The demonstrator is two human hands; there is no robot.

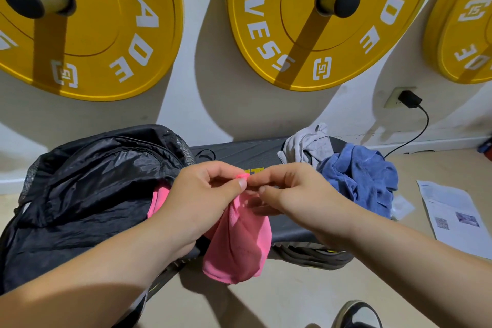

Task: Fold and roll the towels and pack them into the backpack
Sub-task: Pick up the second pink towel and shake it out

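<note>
As left fingers (223,171) and right fingers (271,173) pinch it, the crumpled pink towel (239,242) dangles.

One wide-angle view comes from the person's head, facing forward and down. It sits close above the left hand (205,194) and right hand (292,194), and the forearms enter from the bottom corners. The low black desk (239,154) crosses mid-frame just beyond, its far edge against the wall (207,93). Yellow weight plates (306,34) fill the top, bowed by the lens. The floor (292,295) and a shoe (356,314) lie along the bottom.
</note>
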